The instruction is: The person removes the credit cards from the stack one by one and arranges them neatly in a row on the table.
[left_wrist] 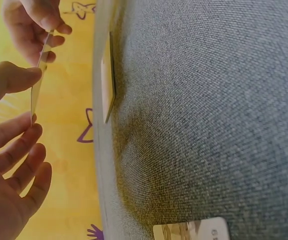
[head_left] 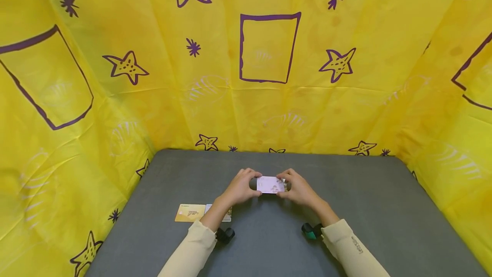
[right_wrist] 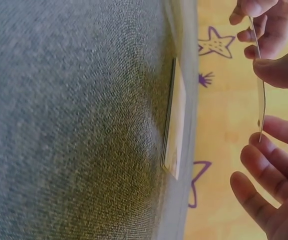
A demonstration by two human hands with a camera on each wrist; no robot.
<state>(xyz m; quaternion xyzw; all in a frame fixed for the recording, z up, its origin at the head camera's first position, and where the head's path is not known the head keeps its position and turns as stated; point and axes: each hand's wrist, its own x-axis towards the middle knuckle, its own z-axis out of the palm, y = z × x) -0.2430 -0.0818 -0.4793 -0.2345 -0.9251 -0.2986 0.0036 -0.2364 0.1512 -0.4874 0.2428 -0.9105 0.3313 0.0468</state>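
Between both hands a thin pale pink card (head_left: pixel 268 184) is held up off the table, seen nearly edge-on in both wrist views. My left hand (head_left: pixel 241 186) pinches its left end between thumb and fingers. The right hand (head_left: pixel 301 189) pinches the opposite end the same way. Under and beyond it, what looks like a small stack of cards (right_wrist: pixel 175 122) lies flat on the grey cloth. The held card hides most of that stack in the head view.
To the left on the grey table (head_left: pixel 346 234) lie a yellow card (head_left: pixel 191 212) and, touching or close beside it, a pale bluish card (head_left: pixel 227 214), partly behind the left forearm. Yellow patterned cloth (head_left: pixel 265 110) walls the back and sides.
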